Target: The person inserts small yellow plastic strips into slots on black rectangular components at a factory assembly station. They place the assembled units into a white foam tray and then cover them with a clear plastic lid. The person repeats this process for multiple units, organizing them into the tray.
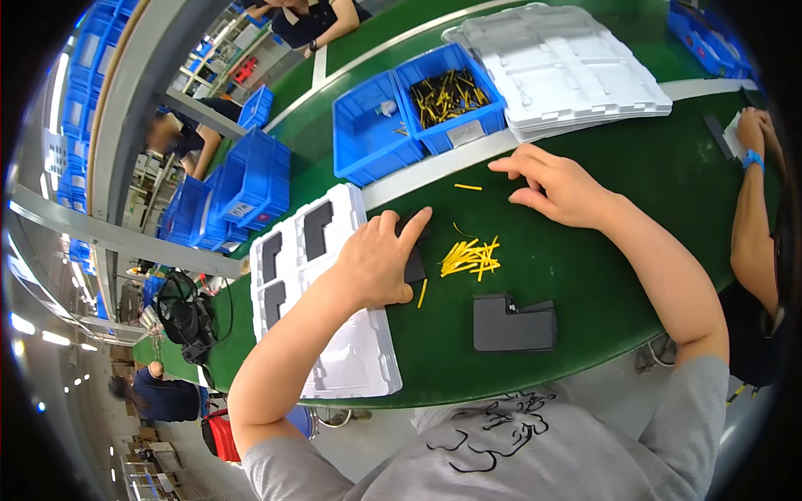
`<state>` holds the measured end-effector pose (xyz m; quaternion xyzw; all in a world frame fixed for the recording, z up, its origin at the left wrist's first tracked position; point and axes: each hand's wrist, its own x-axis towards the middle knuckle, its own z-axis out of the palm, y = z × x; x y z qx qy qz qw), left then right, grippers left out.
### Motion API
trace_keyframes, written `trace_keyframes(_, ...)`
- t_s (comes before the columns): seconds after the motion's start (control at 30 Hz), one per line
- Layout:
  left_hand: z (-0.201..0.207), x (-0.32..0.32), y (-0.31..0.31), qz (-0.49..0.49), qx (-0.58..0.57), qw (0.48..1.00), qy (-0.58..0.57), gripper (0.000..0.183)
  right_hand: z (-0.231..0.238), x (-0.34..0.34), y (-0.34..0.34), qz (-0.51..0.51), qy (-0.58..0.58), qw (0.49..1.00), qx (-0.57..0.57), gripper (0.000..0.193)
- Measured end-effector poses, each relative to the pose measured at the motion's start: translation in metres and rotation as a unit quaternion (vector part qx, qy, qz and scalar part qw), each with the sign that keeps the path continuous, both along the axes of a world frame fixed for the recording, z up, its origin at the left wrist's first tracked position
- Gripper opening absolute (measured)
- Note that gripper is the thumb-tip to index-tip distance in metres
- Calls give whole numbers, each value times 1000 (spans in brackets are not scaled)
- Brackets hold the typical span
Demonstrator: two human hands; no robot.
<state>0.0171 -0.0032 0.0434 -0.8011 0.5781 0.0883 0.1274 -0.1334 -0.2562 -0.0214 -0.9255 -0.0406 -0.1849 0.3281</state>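
Note:
My left hand point(376, 260) is at the right edge of a white plastic tray point(359, 367), with its thumb and index finger spread around a dark grey flat piece point(414, 265). Most of that piece is hidden under the hand. My right hand point(558, 188) hovers over the green table to the right, thumb and index finger apart, nothing visible between them. A single yellow strip point(468, 187) lies just left of its fingertips. Between my hands is a loose heap of yellow strips point(472, 257), with another strip point(422, 293) beside my left thumb. Nearer me sits a stack of dark L-shaped pieces point(511, 327).
Several dark pieces point(318, 230) rest in the tray's compartments. Beyond stand a blue bin point(376, 134) and another blue bin point(493, 113) full of yellow and black strips. Stacked white trays point(576, 71) are at the back right. Another person's arm point(754, 204) works at the far right.

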Motion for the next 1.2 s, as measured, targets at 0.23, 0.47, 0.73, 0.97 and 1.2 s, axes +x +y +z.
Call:
trace_keyframes(0.23,6,12,0,-40,-39,998,3,97,-9,5,-5,13,-52,999,-3,45)
trace_keyframes(0.47,61,27,35,8,-146,989,-6,93,4,0,0,-4,11,1000,26,40)
trace_keyframes(0.73,49,36,115,120,-29,991,61,95,-2,3,3,2,20,999,47,40)
trace_keyframes(0.97,47,36,124,123,3,990,69,98,-5,4,1,8,6,998,57,42)
trace_keyframes(1.2,44,30,139,125,-104,987,5,90,-7,5,1,11,-8,998,61,45)
